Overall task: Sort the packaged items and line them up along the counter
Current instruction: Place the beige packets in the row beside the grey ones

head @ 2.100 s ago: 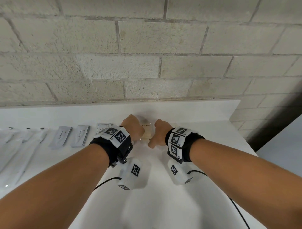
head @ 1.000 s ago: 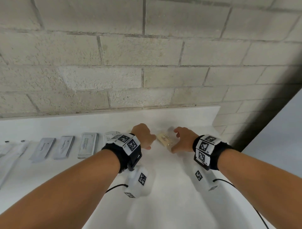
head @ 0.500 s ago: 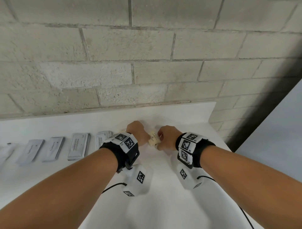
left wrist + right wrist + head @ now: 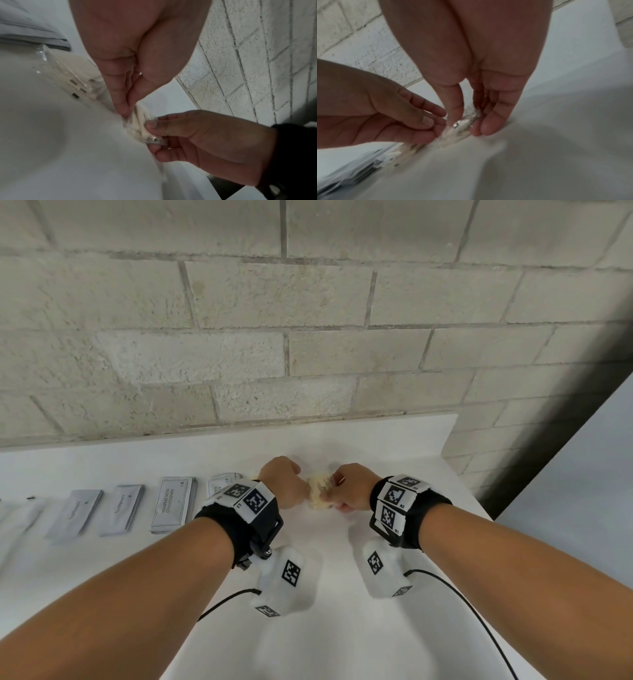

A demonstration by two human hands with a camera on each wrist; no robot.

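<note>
Pinching from both sides, the two hands share one small cream-coloured packet (image 4: 320, 494) in clear crinkly wrap, low over the white counter (image 4: 342, 628). On the left hand (image 4: 284, 484), thumb and fingertips (image 4: 122, 108) close on the packet's near edge; the left wrist view shows them pressed together around the plastic. On the right hand (image 4: 352, 487), the thumb (image 4: 154, 125) lies on top of the wrap and the curled fingers sit under it. Whether the packet touches the counter or hangs just above it cannot be told.

Just beside the left hand, toward the row, a second clear-wrapped cream packet (image 4: 75, 75) lies flat on the counter. Beyond it, to the person's left, flat sachets are lined up side by side along the counter: a white one (image 4: 219, 486) partly hidden by the left wristband, a larger white sachet (image 4: 173, 505) with a printed border and text, then two grey sachets (image 4: 122, 510) (image 4: 75, 517). More pale wrapped items at the far left edge are too washed out to identify.

Both wrists wear black bands carrying white blocks with square black-and-white markers (image 4: 255, 501). A block wall (image 4: 308, 337) rises behind the counter.
</note>
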